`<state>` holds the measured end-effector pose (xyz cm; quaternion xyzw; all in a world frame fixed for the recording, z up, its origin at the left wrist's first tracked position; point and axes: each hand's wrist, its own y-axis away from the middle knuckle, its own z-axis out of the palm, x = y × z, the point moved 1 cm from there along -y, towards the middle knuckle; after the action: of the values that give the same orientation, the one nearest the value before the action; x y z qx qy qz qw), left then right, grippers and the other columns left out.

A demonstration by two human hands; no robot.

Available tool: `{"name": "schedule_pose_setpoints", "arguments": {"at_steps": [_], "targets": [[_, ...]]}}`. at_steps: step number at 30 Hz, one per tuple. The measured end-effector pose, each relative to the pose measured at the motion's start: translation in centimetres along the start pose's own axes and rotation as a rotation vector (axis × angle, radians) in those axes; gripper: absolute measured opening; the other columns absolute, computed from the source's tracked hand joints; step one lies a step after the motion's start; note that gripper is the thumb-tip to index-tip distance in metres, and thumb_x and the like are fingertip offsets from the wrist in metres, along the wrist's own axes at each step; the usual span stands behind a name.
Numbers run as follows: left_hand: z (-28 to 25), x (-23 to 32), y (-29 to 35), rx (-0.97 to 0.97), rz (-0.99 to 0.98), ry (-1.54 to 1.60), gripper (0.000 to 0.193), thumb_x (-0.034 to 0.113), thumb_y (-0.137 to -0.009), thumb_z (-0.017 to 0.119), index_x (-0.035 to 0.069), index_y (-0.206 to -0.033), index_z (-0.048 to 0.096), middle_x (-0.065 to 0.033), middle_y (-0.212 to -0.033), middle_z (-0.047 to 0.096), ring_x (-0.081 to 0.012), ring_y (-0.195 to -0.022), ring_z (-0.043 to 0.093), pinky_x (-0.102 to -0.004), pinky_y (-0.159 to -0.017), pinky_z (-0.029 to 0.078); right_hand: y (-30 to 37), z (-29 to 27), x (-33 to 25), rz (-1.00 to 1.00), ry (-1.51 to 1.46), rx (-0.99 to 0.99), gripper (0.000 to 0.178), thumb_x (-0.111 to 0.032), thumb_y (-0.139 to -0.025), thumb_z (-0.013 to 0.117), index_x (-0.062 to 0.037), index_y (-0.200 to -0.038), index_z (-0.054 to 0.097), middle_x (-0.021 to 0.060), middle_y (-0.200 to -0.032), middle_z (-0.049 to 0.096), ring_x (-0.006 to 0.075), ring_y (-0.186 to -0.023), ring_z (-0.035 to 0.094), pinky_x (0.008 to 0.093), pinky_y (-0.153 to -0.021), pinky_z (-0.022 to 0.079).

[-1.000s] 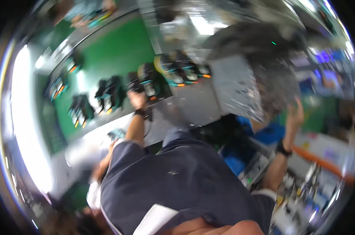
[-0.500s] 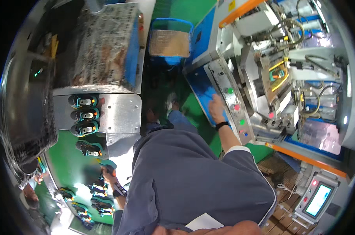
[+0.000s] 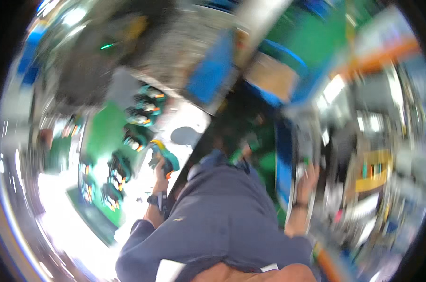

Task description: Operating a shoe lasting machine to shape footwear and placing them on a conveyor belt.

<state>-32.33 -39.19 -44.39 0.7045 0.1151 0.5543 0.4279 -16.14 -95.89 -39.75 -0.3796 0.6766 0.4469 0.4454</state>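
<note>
The teal-and-orange shoe (image 3: pixel 170 161) sits in the left hand (image 3: pixel 160 172), whose fingers are closed on it. Left of this grip, more dark shoes (image 3: pixel 117 170) stand on the green work surface (image 3: pixel 99 136); beyond it, further shoes (image 3: pixel 146 107) line up beside a bright metal plate (image 3: pixel 194 117). Well to the grip's right, the right hand (image 3: pixel 308 179), blurred, appears loosely spread beside a machine (image 3: pixel 358 164).
</note>
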Motion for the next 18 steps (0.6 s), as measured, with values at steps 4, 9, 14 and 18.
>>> {"name": "schedule_pose_setpoints", "arguments": {"at_steps": [4,9,14,18], "targets": [[1.8,3.6,0.5,0.167,0.244,0.111,0.038,0.014,-0.075,0.07,0.002,-0.109,0.06,-0.0086,-0.093,0.065,-0.0187,-0.072,0.065,-0.0315,-0.062,0.055,-6.7,0.5,-5.2,-0.58,0.526,0.013,0.04,-0.017,-0.094,0.047,0.0055,-0.126,0.053,0.0186,-0.129,0.052,0.0314,-0.122,0.048,0.0414,-0.105,0.035],[-1.4,10.3,-6.7,0.354,0.341,0.285,0.042,0.008,-0.069,0.074,-0.006,-0.106,0.059,-0.0141,-0.093,0.065,-0.0232,-0.075,0.066,-0.0355,-0.068,0.055,-12.1,15.0,-26.3,-1.043,0.715,-0.095,0.035,-0.018,-0.095,0.049,0.003,-0.121,0.057,0.0205,-0.12,0.061,0.037,-0.114,0.056,0.041,-0.097,0.042],[-4.6,21.0,-17.2,0.296,0.445,0.325,0.033,0.003,-0.068,0.072,-0.006,-0.098,0.064,-0.0133,-0.084,0.066,-0.0241,-0.069,0.066,-0.0348,-0.063,0.056,-7.0,34.8,-46.6,-1.428,0.547,-0.443,0.029,-0.007,-0.086,0.061,0.0025,-0.113,0.061,0.0161,-0.114,0.065,0.0294,-0.105,0.062,0.0366,-0.091,0.047],[-13.2,22.1,-34.6,0.439,0.681,-0.058,0.033,0.01,-0.063,0.076,-0.007,-0.089,0.065,-0.0145,-0.085,0.068,-0.0241,-0.073,0.066,-0.0347,-0.068,0.054,-2.6,52.4,-57.5,-1.686,0.783,-0.521,0.031,-0.009,-0.082,0.064,-0.0011,-0.112,0.063,0.0153,-0.112,0.066,0.0286,-0.103,0.064,0.0388,-0.089,0.048]]}}
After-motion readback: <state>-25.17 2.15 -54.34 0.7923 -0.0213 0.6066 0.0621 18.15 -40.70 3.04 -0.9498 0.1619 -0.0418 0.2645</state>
